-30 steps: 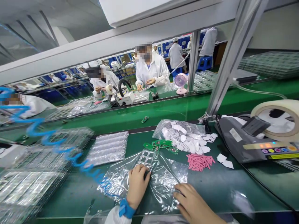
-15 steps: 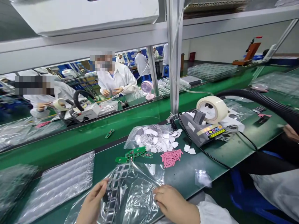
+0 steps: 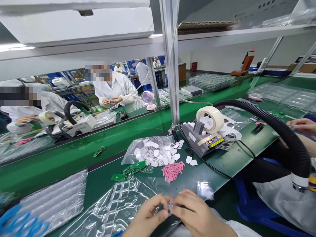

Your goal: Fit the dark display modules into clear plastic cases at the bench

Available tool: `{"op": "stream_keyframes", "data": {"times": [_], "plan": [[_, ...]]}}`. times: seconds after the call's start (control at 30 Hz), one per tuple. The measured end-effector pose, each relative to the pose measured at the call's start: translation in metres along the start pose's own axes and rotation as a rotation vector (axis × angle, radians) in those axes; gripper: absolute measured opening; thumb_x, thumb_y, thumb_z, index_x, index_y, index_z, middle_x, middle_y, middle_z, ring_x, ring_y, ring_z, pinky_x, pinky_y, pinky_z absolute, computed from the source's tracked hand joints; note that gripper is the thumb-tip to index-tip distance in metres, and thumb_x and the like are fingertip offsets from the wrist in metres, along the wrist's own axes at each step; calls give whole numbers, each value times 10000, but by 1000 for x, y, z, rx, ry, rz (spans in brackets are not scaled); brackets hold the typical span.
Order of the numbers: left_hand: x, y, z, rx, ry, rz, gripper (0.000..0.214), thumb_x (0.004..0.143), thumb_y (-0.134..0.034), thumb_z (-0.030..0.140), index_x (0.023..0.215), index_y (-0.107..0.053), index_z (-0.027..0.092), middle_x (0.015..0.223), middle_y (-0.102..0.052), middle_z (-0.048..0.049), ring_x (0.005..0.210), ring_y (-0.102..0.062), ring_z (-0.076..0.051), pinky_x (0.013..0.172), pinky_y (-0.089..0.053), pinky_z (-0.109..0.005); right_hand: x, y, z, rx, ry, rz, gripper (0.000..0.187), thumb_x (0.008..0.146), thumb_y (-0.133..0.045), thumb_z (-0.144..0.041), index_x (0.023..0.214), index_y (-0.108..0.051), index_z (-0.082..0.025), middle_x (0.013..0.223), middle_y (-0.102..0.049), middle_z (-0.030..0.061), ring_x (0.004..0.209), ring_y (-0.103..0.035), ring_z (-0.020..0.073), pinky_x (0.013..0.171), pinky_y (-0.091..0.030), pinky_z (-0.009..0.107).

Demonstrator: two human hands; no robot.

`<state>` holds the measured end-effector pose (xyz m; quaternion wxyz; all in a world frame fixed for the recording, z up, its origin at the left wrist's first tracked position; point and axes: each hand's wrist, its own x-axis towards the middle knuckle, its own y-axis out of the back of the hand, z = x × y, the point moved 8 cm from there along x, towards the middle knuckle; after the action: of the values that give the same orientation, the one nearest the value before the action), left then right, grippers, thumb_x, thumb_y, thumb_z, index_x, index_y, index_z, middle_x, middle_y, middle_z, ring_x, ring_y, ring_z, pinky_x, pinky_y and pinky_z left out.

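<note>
My left hand (image 3: 151, 215) and my right hand (image 3: 196, 212) meet at the bench's front edge, fingertips pinched together. Between them is a small, clear, shiny piece (image 3: 170, 205), mostly hidden by the fingers; its kind I cannot make out. Left of the hands, a clear plastic tray (image 3: 118, 194) with square cells lies under or in clear plastic film (image 3: 96, 210). Beyond it is a small pile of green circuit boards (image 3: 134, 168). Pink strips (image 3: 172, 171) lie heaped ahead of my hands, near an open clear bag (image 3: 130, 151) of white square pads (image 3: 155, 153).
A grey tape dispenser (image 3: 197, 140) with a large tape roll (image 3: 213, 118) stands at right, below a black hose (image 3: 266, 118). A small clear packet (image 3: 205, 190) lies near the edge. At left are a film-wrapped tray (image 3: 61, 197) and blue coiled cord (image 3: 22, 222). Co-workers sit opposite and at right.
My hands were apart, the left by the celled tray and the right on the plastic film. They have come together around the small clear piece. The view has swung right.
</note>
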<state>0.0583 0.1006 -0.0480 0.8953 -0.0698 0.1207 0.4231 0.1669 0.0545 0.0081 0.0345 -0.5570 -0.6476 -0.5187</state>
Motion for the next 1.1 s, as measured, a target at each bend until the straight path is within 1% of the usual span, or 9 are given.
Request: {"op": "stream_keyframes", "data": {"times": [0.13, 0.3, 0.37, 0.5, 0.67, 0.8, 0.93, 1.0, 1.1], "plan": [[21, -23, -9, -552, 60, 53, 305, 624, -789, 266, 866, -616, 198, 787, -611, 10, 762, -567, -122, 767, -432, -252, -11, 10, 15, 48, -110, 43, 238, 944, -364, -114, 913, -596, -158, 855, -648, 53, 821, -607, 135, 919, -484, 308], [37, -43, -42, -1041, 263, 187, 217, 652, -770, 181, 821, -667, 94, 830, -675, -81, 784, -642, -150, 865, -473, -309, -18, 5, 35, -77, -138, -19, 288, 955, -332, -152, 918, -616, -181, 892, -666, 46, 867, -617, 134, 922, -487, 294], [40, -37, -48, -1097, 272, 292, 60, 757, -669, 142, 765, -660, 83, 782, -684, -86, 759, -659, -147, 856, -490, -311, -14, -2, 68, -197, -278, -100, 288, 954, -345, -207, 911, -630, -198, 922, -668, 49, 891, -619, 145, 884, -504, 290], [38, -18, -50, -1149, 253, 518, 218, 876, -492, 139, 704, -621, 103, 684, -674, -71, 678, -665, -145, 787, -527, -339, 5, -4, 159, -426, -691, -157, 189, 939, -445, -220, 998, -604, -137, 979, -633, 93, 898, -614, 190, 780, -527, 362], [35, -24, -50, -1100, 326, 477, 170, 869, -528, 220, 814, -633, 99, 683, -666, -67, 638, -660, -138, 750, -541, -323, 21, -26, 224, -498, -1017, -326, 239, 890, -577, -290, 1057, -573, -119, 1016, -608, 64, 837, -617, 162, 715, -538, 335], [39, -34, -47, -1013, 339, 356, 101, 811, -614, 176, 884, -638, 111, 732, -679, -62, 733, -689, -177, 796, -533, -342, 30, -32, 228, -443, -1059, -316, 269, 899, -560, -305, 1103, -556, -129, 1078, -590, 76, 897, -608, 183, 760, -529, 369], [47, -42, -32, -933, 349, 279, 136, 773, -664, 196, 862, -638, 96, 706, -670, -50, 695, -682, -170, 746, -531, -319, 26, -16, 206, -265, -947, -214, 234, 901, -554, -306, 1053, -575, -129, 1090, -588, 74, 944, -592, 192, 812, -502, 398], [54, -48, -19, -911, 355, 245, 161, 765, -676, 223, 844, -631, 89, 691, -660, -41, 661, -669, -149, 721, -523, -298, 1, 1, 186, -117, -864, -144, 184, 897, -550, -303, 943, -606, -134, 1015, -617, 54, 927, -596, 181, 822, -492, 388], [73, -72, -5, -795, 377, 173, 220, 787, -649, 321, 854, -608, 115, 638, -623, -3, 605, -638, -106, 683, -500, -253, -75, 36, 168, 134, -852, -38, 268, 806, -600, -375, 642, -598, -163, 713, -641, 18, 671, -617, 154, 666, -514, 290]]}}
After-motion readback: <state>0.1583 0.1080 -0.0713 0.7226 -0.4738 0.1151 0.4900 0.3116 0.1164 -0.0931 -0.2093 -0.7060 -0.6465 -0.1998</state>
